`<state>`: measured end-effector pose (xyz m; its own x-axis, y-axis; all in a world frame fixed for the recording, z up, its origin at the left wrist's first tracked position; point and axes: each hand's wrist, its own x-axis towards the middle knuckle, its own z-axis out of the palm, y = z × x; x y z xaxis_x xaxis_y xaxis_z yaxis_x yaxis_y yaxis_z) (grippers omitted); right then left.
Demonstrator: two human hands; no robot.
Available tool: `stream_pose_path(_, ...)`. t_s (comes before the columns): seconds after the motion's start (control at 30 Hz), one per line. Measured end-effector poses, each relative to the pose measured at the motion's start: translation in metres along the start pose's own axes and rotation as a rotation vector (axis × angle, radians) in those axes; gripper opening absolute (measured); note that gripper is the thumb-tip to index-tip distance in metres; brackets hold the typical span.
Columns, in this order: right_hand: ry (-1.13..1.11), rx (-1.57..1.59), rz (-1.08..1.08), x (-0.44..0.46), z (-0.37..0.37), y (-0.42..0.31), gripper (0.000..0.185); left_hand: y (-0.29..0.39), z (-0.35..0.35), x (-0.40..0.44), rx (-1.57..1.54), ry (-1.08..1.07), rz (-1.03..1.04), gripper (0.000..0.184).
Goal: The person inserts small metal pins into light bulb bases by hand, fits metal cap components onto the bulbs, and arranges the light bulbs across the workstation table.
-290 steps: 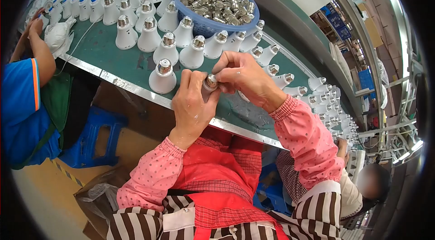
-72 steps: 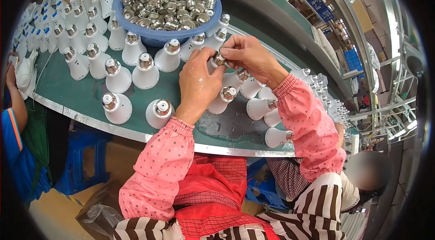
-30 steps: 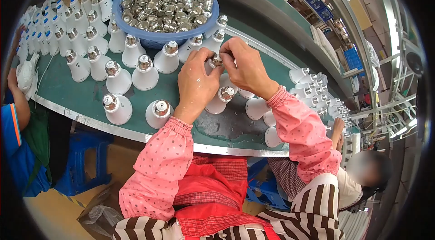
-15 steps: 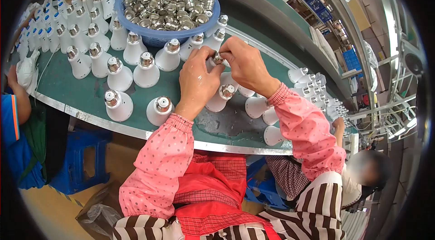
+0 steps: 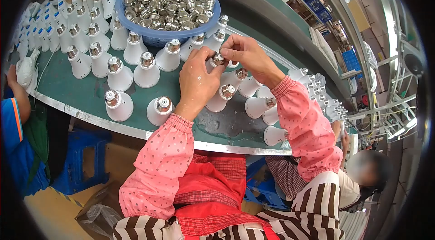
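Bulb (image 5: pixel 212 64): head view, white body with metal screw cap (image 5: pixel 218 59) on its upper end; held above the desk (image 5: pixel 65 83), between the two hands.
Left hand (image 5: pixel 197 83): clamped on the bulb, thumb and fingers around the white body; bulb lies at the fingertips.
Right hand (image 5: pixel 253 61): thumb and forefinger closed at the screw cap; bulb just beside the fingertips.
Basket (image 5: pixel 129 24): blue, on the desk beyond the left hand, heaped with loose metal caps (image 5: pixel 170 4).
Standing bulbs (image 5: pixel 120 78): capped, on the desk to the left.
Co-worker's arm (image 5: pixel 19 92): at far left, near a white bag (image 5: pixel 27 73), apart from both hands.
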<state>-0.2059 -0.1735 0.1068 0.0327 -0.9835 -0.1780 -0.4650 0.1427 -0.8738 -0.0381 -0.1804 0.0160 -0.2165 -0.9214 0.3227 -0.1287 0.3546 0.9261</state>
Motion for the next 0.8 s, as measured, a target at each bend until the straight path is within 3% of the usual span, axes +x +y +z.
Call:
stream_pose_path(0.1,-0.005,0.042,0.020,0.002,-0.003,0.002,0.014,0.001,0.000,0.000,-0.006,-0.007,-0.007,0.030)
stream_pose_path(0.3,0.106,-0.221,-0.151,-0.005,0.013,-0.005,0.015,0.001,0.001,0.001,-0.005,0.002,-0.005,0.030)
stream_pose_path(0.4,0.111,-0.302,-0.120,-0.005,0.014,-0.006,0.014,0.001,0.001,0.000,-0.009,0.006,0.001,0.030)
stream_pose_path(0.8,-0.018,-0.004,-0.023,0.005,0.005,0.000,0.011,-0.001,0.001,0.001,-0.018,0.002,-0.004,0.031)
